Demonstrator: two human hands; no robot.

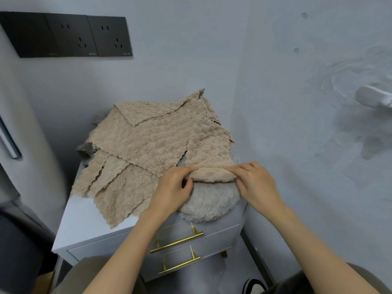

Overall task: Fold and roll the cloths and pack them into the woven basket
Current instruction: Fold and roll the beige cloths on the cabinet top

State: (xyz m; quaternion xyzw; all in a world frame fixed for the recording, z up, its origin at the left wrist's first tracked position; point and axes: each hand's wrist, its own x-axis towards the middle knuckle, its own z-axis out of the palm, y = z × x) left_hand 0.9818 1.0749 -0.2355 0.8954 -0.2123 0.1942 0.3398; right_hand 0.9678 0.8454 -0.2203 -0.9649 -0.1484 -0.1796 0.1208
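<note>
- A row of black wall sockets point(67, 35) is on the wall at the far left, above the desk.
- The white desk point(84, 219) stands in a corner; its bare top shows at the near left.
- Several beige cloths point(137, 145) lie flat and overlapping on the left and middle of the desk, with wavy edges.
- The left hand point(174, 187) is at the near edge of the pile. Its fingers point(184, 171) are curled over the rolled end of the narrow beige cloth point(207, 145) and pinch it with the thumb.
- This narrow beige cloth lies on the right side of the pile, and its near end is turned into a small roll between both hands.
- A grey cloth point(210, 202) lies under the roll and hangs a little over the front edge of the desk.
- Two golden drawer handles point(177, 241) are on the front, below the cloths.
- The right hand point(256, 183) grips the right end of the roll, fingers bent around it.
</note>
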